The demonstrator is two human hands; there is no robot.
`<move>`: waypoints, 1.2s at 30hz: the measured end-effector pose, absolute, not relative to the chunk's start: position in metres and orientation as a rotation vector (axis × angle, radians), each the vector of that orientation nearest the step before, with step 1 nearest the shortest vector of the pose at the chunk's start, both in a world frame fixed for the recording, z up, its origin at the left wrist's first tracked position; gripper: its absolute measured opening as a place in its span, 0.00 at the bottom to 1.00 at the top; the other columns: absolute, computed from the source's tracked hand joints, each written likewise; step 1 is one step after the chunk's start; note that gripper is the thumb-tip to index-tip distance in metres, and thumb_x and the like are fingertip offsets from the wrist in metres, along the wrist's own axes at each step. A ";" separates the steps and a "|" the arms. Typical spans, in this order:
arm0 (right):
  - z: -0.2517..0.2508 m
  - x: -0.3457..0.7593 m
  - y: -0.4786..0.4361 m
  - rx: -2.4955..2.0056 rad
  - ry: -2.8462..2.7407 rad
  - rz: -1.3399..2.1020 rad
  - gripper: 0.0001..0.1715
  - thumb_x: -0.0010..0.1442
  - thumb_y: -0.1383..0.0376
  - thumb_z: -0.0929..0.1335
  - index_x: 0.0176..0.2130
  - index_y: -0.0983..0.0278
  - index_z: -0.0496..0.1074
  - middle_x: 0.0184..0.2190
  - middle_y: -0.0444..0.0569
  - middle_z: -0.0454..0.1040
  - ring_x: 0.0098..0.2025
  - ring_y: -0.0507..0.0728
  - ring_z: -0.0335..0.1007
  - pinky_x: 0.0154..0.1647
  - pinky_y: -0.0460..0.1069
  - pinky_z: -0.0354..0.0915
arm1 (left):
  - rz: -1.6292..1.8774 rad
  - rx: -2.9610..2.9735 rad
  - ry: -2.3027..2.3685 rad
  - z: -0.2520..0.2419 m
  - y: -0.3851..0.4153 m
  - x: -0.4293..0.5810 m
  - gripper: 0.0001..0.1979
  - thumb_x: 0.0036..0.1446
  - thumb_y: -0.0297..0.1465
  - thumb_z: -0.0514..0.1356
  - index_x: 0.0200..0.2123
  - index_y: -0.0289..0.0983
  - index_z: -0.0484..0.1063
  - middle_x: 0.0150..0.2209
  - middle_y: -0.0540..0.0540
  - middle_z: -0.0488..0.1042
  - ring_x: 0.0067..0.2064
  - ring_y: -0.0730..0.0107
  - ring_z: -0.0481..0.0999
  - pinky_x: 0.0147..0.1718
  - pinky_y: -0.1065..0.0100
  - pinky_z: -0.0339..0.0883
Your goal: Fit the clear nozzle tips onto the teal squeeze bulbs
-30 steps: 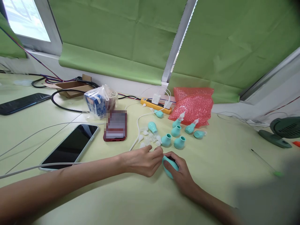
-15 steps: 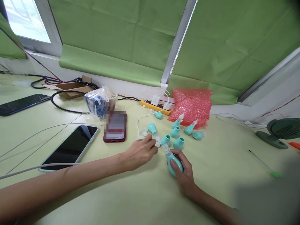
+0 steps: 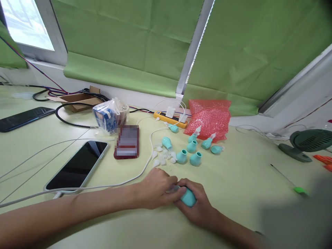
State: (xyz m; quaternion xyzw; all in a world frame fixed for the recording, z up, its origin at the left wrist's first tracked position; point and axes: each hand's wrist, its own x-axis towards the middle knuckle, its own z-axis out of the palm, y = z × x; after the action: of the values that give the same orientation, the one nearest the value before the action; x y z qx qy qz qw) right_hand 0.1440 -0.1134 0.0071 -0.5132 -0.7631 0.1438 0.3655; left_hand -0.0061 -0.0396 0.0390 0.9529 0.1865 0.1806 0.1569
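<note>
One turquoise squeeze bulb [image 3: 189,198] is gripped in the curled right hand [image 3: 199,202], in front of the person at the near side of the counter [image 3: 233,183]. At its neck, a translucent nozzle [image 3: 173,188], mostly hidden, is pinched by the left hand [image 3: 158,186]. Beyond the hands, loose translucent parts [image 3: 162,159] are scattered beside three wide-mouthed bulbs [image 3: 195,159]; near the red bubble-wrap bag [image 3: 210,119], two bulbs with nozzles [image 3: 206,143] are seen.

The left fingers [image 3: 173,197] have moved from the clear pieces [image 3: 162,159] to the teal bulb's [image 3: 189,198] narrow end.
</note>
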 end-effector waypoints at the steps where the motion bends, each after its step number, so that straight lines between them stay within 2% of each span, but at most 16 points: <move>1: 0.009 0.144 -0.115 -1.316 -1.992 0.355 0.06 0.50 0.65 0.64 0.31 0.62 0.62 0.25 0.44 0.70 0.26 0.52 0.67 0.30 0.44 0.63 | 0.477 2.622 0.492 0.039 -0.042 -0.006 0.18 0.55 0.35 0.46 0.17 0.34 0.58 0.13 0.54 0.54 0.16 0.80 0.51 0.16 0.74 0.47; 4: 0.015 0.145 -0.119 -1.248 -2.039 0.195 0.09 0.52 0.61 0.64 0.34 0.62 0.62 0.27 0.45 0.71 0.28 0.52 0.68 0.31 0.44 0.63 | 0.414 2.235 0.387 0.039 -0.045 -0.007 0.17 0.54 0.29 0.45 0.14 0.33 0.52 0.13 0.56 0.47 0.17 0.82 0.46 0.16 0.76 0.45; 7: 0.019 0.146 -0.120 -1.122 -2.067 0.073 0.11 0.54 0.59 0.62 0.37 0.62 0.60 0.26 0.45 0.71 0.27 0.52 0.68 0.30 0.44 0.63 | 0.379 1.899 0.361 0.039 -0.046 -0.007 0.16 0.52 0.29 0.46 0.14 0.34 0.48 0.15 0.56 0.45 0.18 0.81 0.46 0.16 0.76 0.43; 10: 0.023 0.148 -0.119 -0.999 -2.194 0.143 0.09 0.54 0.63 0.63 0.37 0.62 0.60 0.24 0.45 0.70 0.25 0.51 0.66 0.27 0.44 0.62 | 0.243 1.604 0.331 0.038 -0.044 -0.005 0.16 0.51 0.29 0.41 0.13 0.37 0.45 0.12 0.56 0.44 0.16 0.80 0.45 0.15 0.74 0.43; 12: 0.027 0.153 -0.115 -0.876 -2.255 0.202 0.11 0.52 0.68 0.64 0.38 0.62 0.60 0.24 0.45 0.68 0.25 0.51 0.65 0.25 0.44 0.61 | 0.158 1.519 0.372 0.037 -0.041 -0.004 0.15 0.51 0.29 0.37 0.14 0.38 0.42 0.10 0.57 0.41 0.14 0.80 0.43 0.13 0.73 0.44; 14: 0.035 0.164 -0.109 -0.805 -2.155 0.188 0.16 0.50 0.71 0.65 0.40 0.61 0.60 0.26 0.45 0.68 0.27 0.51 0.64 0.27 0.46 0.62 | 0.201 1.733 0.459 0.033 -0.036 -0.003 0.16 0.53 0.30 0.36 0.14 0.38 0.45 0.10 0.56 0.45 0.13 0.79 0.46 0.14 0.73 0.47; 16: 0.046 0.182 -0.100 -0.870 -1.924 0.107 0.15 0.50 0.70 0.64 0.41 0.61 0.62 0.30 0.48 0.67 0.32 0.54 0.65 0.32 0.50 0.63 | 0.309 2.238 0.554 0.027 -0.030 -0.002 0.16 0.54 0.35 0.42 0.18 0.35 0.54 0.13 0.53 0.56 0.16 0.76 0.57 0.18 0.72 0.53; 18: 0.056 0.205 -0.088 -1.076 -1.778 0.028 0.08 0.53 0.66 0.63 0.36 0.62 0.67 0.34 0.50 0.66 0.38 0.57 0.64 0.38 0.53 0.61 | 0.300 2.765 0.653 0.017 -0.024 -0.001 0.13 0.53 0.38 0.48 0.27 0.34 0.62 0.19 0.47 0.65 0.21 0.68 0.65 0.20 0.69 0.56; 21: 0.061 0.241 -0.066 -1.330 -1.617 -0.074 0.09 0.49 0.62 0.66 0.33 0.61 0.70 0.35 0.49 0.65 0.39 0.57 0.63 0.37 0.51 0.61 | 0.205 3.100 0.837 0.005 -0.017 -0.001 0.13 0.55 0.35 0.48 0.40 0.34 0.61 0.27 0.43 0.70 0.24 0.62 0.70 0.20 0.68 0.59; 24: 0.050 0.271 -0.046 -1.553 -1.556 0.052 0.13 0.48 0.58 0.66 0.33 0.63 0.70 0.33 0.49 0.67 0.33 0.56 0.65 0.32 0.50 0.63 | 0.239 3.176 0.907 0.007 -0.013 -0.003 0.15 0.57 0.36 0.45 0.45 0.35 0.57 0.28 0.44 0.70 0.25 0.61 0.71 0.19 0.68 0.61; 27: 0.034 0.288 -0.035 -1.744 -1.580 0.233 0.16 0.46 0.56 0.67 0.33 0.64 0.70 0.33 0.50 0.71 0.30 0.55 0.67 0.31 0.50 0.65 | 0.330 3.201 0.856 0.023 -0.005 0.000 0.16 0.58 0.36 0.41 0.44 0.34 0.59 0.28 0.43 0.68 0.26 0.63 0.70 0.20 0.67 0.62; 30: 0.025 0.293 -0.031 -1.837 -1.634 0.323 0.18 0.45 0.56 0.67 0.35 0.65 0.71 0.33 0.50 0.73 0.29 0.56 0.69 0.31 0.50 0.66 | 0.407 3.230 0.867 0.041 0.016 0.011 0.13 0.56 0.25 0.44 0.44 0.34 0.60 0.34 0.41 0.68 0.31 0.62 0.69 0.23 0.67 0.62; 33: 0.024 0.294 -0.031 -1.841 -1.648 0.324 0.21 0.44 0.56 0.67 0.37 0.65 0.70 0.33 0.51 0.73 0.28 0.56 0.70 0.30 0.50 0.67 | 0.414 3.321 0.734 0.046 0.043 0.026 0.25 0.45 0.17 0.52 0.49 0.38 0.58 0.49 0.38 0.60 0.48 0.51 0.60 0.35 0.59 0.61; 34: 0.024 0.293 -0.031 -1.839 -1.647 0.320 0.22 0.45 0.56 0.67 0.38 0.65 0.70 0.33 0.51 0.73 0.29 0.56 0.70 0.31 0.50 0.67 | 0.374 3.328 0.637 0.044 0.052 0.030 0.25 0.43 0.16 0.53 0.47 0.38 0.61 0.52 0.39 0.57 0.50 0.48 0.56 0.40 0.53 0.57; 36: 0.026 0.292 -0.032 -1.844 -1.619 0.279 0.22 0.45 0.55 0.67 0.38 0.65 0.69 0.34 0.52 0.73 0.30 0.56 0.70 0.32 0.51 0.68 | 0.312 3.319 0.557 0.039 0.066 0.035 0.20 0.42 0.16 0.55 0.39 0.39 0.67 0.50 0.43 0.62 0.50 0.49 0.56 0.44 0.49 0.52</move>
State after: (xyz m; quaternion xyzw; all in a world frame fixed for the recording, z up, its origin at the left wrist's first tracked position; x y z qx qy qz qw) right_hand 0.2918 -0.0320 0.0256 -0.7050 -0.6189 0.1066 0.3295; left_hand 0.0347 0.0657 0.0393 0.9750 0.1636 0.0918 -0.1190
